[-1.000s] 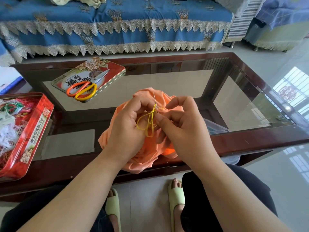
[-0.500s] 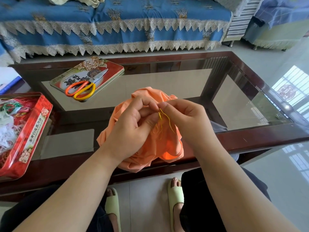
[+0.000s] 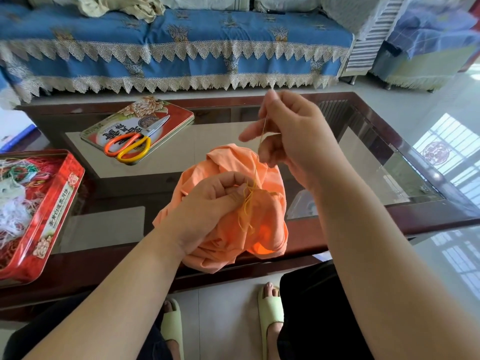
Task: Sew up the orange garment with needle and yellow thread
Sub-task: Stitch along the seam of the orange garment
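At the far left, the red tin (image 3: 39,216) of tangled threads sits on the glass table (image 3: 233,136); beyond it the scissors (image 3: 130,148) lie untouched on the tin lid (image 3: 166,110), so cutting off looks yet to come. The orange garment (image 3: 259,229) is bunched at the near table edge. The left hand (image 3: 207,211) is closed tight on its cloth at the stitch, where loose loops of yellow thread (image 3: 248,203) gather. The right hand (image 3: 293,136), raised, pinches the thread taut; the needle itself cannot be made out. Sewing seems mid-stitch, with slack left to draw through.
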